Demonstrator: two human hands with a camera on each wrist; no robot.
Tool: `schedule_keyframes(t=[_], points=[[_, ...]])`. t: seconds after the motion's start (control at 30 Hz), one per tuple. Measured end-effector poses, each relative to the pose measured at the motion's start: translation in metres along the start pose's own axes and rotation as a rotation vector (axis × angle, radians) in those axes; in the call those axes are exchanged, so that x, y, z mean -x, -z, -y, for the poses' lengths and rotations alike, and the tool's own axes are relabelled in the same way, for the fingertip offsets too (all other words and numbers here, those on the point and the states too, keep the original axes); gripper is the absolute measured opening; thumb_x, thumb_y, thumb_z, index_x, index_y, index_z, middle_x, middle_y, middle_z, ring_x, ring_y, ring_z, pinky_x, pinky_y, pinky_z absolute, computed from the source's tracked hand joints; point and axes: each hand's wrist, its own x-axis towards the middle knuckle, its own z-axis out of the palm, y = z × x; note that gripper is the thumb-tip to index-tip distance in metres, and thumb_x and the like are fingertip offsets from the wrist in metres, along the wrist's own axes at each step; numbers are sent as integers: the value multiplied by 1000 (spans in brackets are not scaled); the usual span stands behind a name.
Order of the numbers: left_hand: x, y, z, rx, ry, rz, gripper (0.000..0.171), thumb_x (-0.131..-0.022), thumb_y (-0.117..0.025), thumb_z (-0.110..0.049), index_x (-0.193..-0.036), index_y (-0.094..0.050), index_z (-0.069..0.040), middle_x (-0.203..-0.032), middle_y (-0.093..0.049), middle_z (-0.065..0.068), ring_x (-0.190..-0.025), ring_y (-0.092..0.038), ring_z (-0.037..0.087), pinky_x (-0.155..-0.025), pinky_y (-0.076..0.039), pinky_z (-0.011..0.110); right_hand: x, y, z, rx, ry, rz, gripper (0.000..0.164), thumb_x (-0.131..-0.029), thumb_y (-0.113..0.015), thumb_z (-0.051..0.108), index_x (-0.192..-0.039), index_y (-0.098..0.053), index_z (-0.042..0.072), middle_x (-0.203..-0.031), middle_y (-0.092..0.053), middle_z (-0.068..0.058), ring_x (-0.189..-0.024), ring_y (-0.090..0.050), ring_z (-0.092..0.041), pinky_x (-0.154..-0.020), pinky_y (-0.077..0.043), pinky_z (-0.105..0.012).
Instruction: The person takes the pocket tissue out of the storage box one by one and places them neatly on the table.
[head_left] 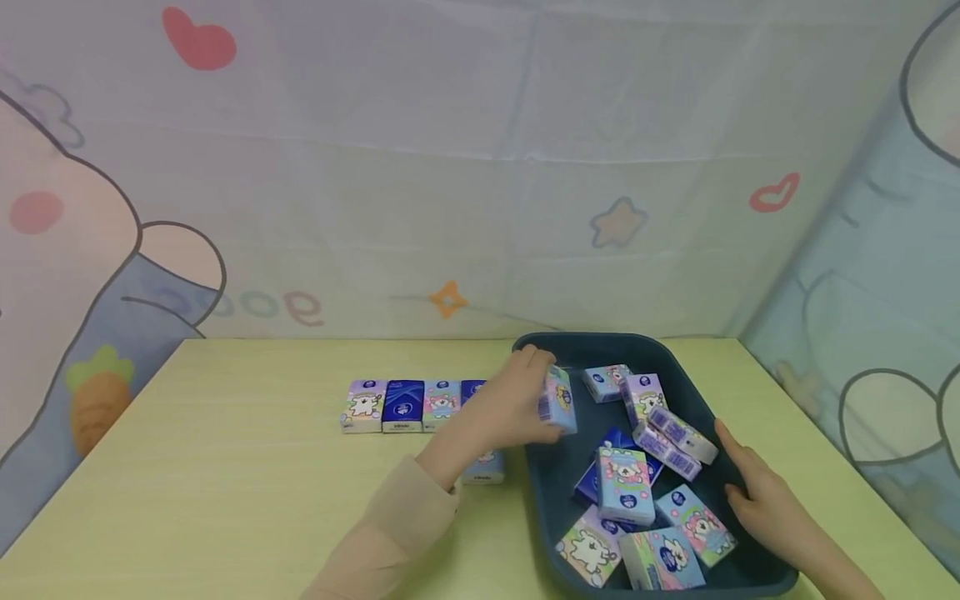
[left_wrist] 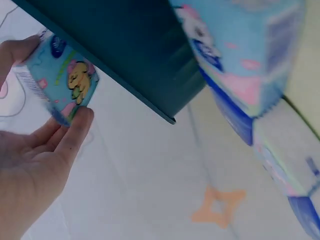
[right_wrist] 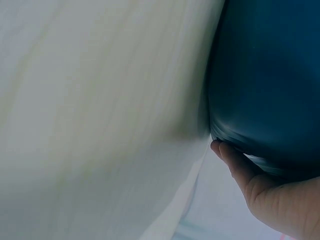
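Note:
My left hand [head_left: 510,404] pinches a light-blue pocket tissue pack [head_left: 559,400] by its sides, over the left rim of a dark teal tray [head_left: 551,500]. In the left wrist view, a yellow cartoon figure shows on this tissue pack [left_wrist: 72,80], between the thumb and fingers. On the right side, my right hand [head_left: 772,500] grips the tray's rim, thumb on the inner side and the other fingers along the outside. Several more tissue packs [head_left: 626,483], blue, purple and dark blue, lie loosely in the tray, some overlapping.
Left of the tray, several tissue packs [head_left: 403,406] stand side by side in a row on the pale yellow table [head_left: 247,475]. Another light-blue pack [head_left: 483,468] sits in front of the row, partly behind my left forearm. A printed cloth [head_left: 450,167] hangs behind the table.

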Motion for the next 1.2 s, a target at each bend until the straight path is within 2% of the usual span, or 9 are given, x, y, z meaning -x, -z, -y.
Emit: schedule_keyframes(t=[0.17,0.3,0.43,0.57,0.73,0.97,1.2], points=[[17,4,7,69,52,-71,89,-72,-80,-40,-141,-37,-4,-137,-46,11,-108,-51,19,-96,-50,33,0,1,-1,3,4,-8,87,-77,-55,-16,-152,-14,-1,-130,-44,-40,-116,-44,-58,-90,-39,-69],[27,4,18,116,77,-93,90,-70,-81,-34,-142,-37,-3,-131,-47,10,-100,-51,16,-85,-52,28,0,3,-1,5,-19,16,88,-78,-55,-15,-153,-12,1,-134,-40,-41,-119,-41,-59,-92,-38,-69],[34,6,29,191,84,-57,89,-68,-80,-25,-142,-35,-4,-126,-43,8,-93,-50,14,-74,-51,20,0,4,-1,-7,-38,35,88,-79,-54,-14,-153,-9,1,-136,-37,-42,-121,-39,-60,-93,-37,-70],[41,12,37,266,92,-1,86,-68,-77,-20,-141,-35,-7,-124,-40,6,-87,-52,14,-65,-51,21,-1,2,0,-14,-31,30,88,-79,-54,-15,-153,-10,1,-135,-37,-42,-120,-39,-60,-93,-37,-70],[50,18,48,283,73,50,81,-67,-76,-19,-139,-38,-7,-121,-42,4,-85,-52,13,-66,-50,23,-1,2,0,-12,-35,29,87,-79,-54,-15,-153,-10,0,-136,-37,-42,-120,-39,-60,-92,-37,-70],[57,17,61,261,43,77,76,-71,-79,-29,-134,-44,-3,-118,-48,4,-87,-52,14,-71,-48,23,-2,2,-2,0,-24,19,88,-78,-55,-15,-153,-11,0,-134,-38,-42,-119,-40,-60,-90,-38,-70],[63,21,67,231,34,124,75,-71,-78,-24,-133,-43,-2,-119,-46,6,-86,-51,13,-73,-47,24,-3,1,-1,-7,-38,42,89,-79,-54,-15,-153,-9,2,-137,-35,-43,-120,-38,-61,-92,-37,-71]])
